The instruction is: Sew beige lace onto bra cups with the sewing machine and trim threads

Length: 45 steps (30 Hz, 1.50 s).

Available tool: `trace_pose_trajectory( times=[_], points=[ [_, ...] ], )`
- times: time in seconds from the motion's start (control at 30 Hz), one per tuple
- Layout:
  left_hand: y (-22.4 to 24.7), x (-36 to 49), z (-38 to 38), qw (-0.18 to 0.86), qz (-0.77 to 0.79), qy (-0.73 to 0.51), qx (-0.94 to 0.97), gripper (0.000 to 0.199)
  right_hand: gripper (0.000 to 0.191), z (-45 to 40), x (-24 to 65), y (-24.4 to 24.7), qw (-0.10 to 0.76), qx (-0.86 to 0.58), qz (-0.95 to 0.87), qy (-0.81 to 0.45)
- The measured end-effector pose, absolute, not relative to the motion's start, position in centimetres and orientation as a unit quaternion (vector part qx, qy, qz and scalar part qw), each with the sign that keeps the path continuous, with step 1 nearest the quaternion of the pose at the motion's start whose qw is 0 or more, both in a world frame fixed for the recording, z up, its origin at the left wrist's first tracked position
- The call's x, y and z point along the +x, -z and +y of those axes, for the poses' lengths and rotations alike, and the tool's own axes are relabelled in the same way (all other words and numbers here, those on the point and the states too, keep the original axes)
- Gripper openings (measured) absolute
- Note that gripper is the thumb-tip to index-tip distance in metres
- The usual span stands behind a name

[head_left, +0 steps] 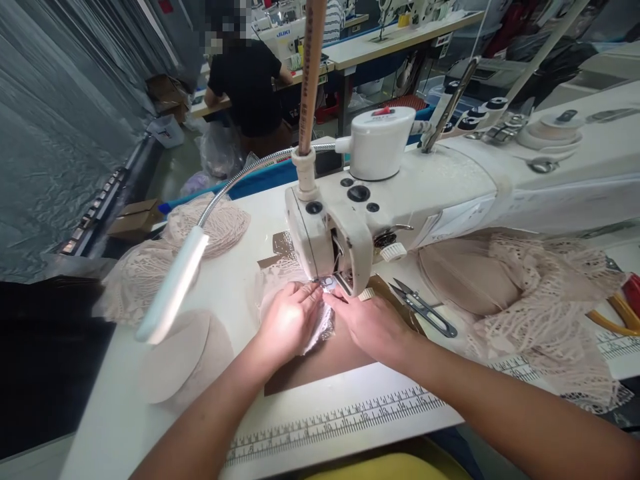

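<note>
Beneath the head of a white sewing machine [327,220] lies a piece of pale lace fabric [319,328], partly gathered. My left hand [293,317] presses its closed fingers onto the lace just left of the presser foot. From the right, my right hand [377,323] reaches in with its index finger and thumb at the edge of the lace, close to the needle area. Both hands hold the lace, though the fingertips are partly hidden. A brown sheet [345,357] lies under the work on the white table.
Thread snips [425,310] lie right of my right hand, near beige lace pieces [530,313]. At left are lace stacks [215,223], round beige pieces [180,363] and a lit lamp [173,287]. A ruler strip [340,420] runs along the front edge. A person [250,87] sits beyond.
</note>
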<state>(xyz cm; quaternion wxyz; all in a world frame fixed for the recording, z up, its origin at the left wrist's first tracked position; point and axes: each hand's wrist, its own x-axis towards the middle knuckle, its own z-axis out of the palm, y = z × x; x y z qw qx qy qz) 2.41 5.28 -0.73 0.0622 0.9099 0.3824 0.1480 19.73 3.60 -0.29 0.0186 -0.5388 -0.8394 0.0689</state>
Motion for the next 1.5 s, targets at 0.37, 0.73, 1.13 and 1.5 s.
trace_pose_trajectory(
  times=[0.37,0.73,1.13,1.5],
  points=[
    [1.6,1.6,5.8,0.073,0.396,-0.153,0.902,0.028,0.043,3.1,19.9,0.3,0.033,-0.512,-0.857,-0.047],
    [2.1,1.6,5.1,0.036,0.494,-0.12,0.86,0.039,0.045,2.9,20.6,1.8,0.103,-0.478,-0.871,-0.049],
    [-1.6,-0.8,1.4,0.305,0.329,-0.102,0.888,0.037,0.034,2.8,21.2,1.9,0.252,-0.43,-0.856,-0.139],
    [-0.3,1.1,1.0,0.139,0.416,-0.114,0.892,0.035,0.034,2.7,21.7,1.8,0.213,-0.391,-0.889,-0.102]
  ],
)
